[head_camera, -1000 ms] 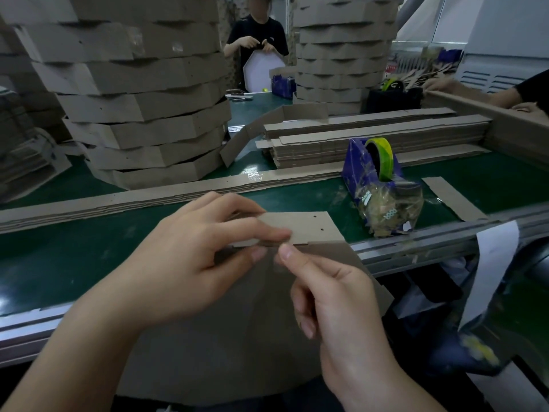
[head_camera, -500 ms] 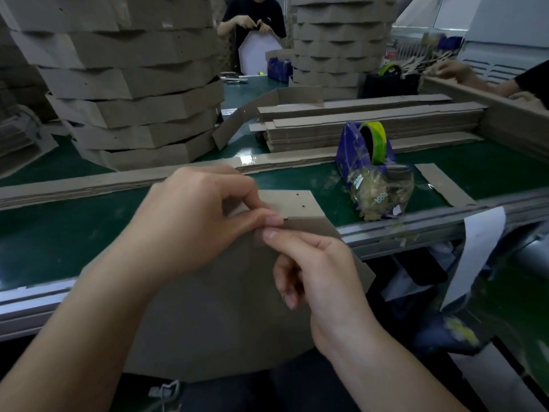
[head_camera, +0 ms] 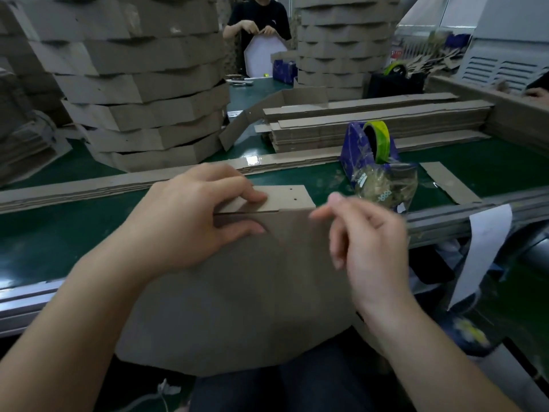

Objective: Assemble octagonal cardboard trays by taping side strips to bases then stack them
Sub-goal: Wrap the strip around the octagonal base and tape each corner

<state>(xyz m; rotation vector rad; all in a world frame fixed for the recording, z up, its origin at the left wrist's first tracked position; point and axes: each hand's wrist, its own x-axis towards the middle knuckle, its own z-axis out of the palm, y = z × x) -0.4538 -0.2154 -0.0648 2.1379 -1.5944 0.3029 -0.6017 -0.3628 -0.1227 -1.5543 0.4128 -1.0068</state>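
A brown octagonal cardboard base [head_camera: 252,292] leans from my lap onto the table's edge. A side strip [head_camera: 292,197] with two small holes stands along its top edge. My left hand [head_camera: 193,221] pinches that joint, fingers on the strip and thumb on the base. To the right, my right hand [head_camera: 368,242] hovers blurred and off the cardboard, fingers loosely bent with nothing visible in them. A blue tape dispenser [head_camera: 365,150] with a yellow-green roll stands just beyond it. Finished trays form a tall stack [head_camera: 142,99] at the back left.
A pile of flat side strips [head_camera: 371,120] lies behind the dispenser, and long strips [head_camera: 89,185] run along the green table [head_camera: 59,239]. A second tray stack [head_camera: 341,46] stands far back. Opposite, a person [head_camera: 258,22] handles a white octagon. A white paper [head_camera: 481,248] hangs off the rail.
My right hand let go of the strip-and-base joint and moved right, toward the tape dispenser. My left hand still pinches the joint, and the base has risen slightly.
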